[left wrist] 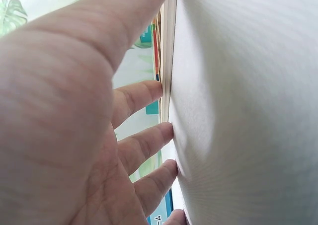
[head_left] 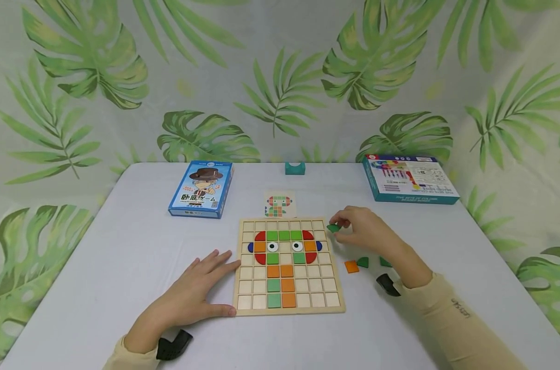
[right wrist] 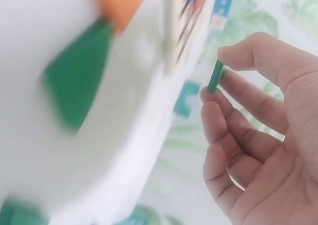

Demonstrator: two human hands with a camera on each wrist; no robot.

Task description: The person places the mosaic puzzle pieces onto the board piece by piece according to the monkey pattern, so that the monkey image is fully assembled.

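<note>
A wooden grid board (head_left: 309, 310) lies mid-table with coloured tiles forming a figure: red quarter-rounds, green and orange squares, blue half-rounds and two eye tiles. At its left edge my left hand (head_left: 196, 288) rests with spread fingers, thumb at the lower corner; the left wrist view shows fingertips against the board's side (left wrist: 169, 51). My right hand (head_left: 365, 228) pinches a dark green quarter-round tile (head_left: 333, 227) between thumb and fingers, beside the upper right corner of the board. In the right wrist view that tile (right wrist: 215, 76) is seen edge-on.
Right of the board lie an orange square tile (head_left: 351, 266) and green quarter-rounds (head_left: 363, 262), one partly under the right wrist. A pattern card (head_left: 286, 201) touches the board's far edge. Behind stand a blue game box (head_left: 201, 190), a teal notched block (head_left: 295, 168) and a teal-sided box (head_left: 409, 180).
</note>
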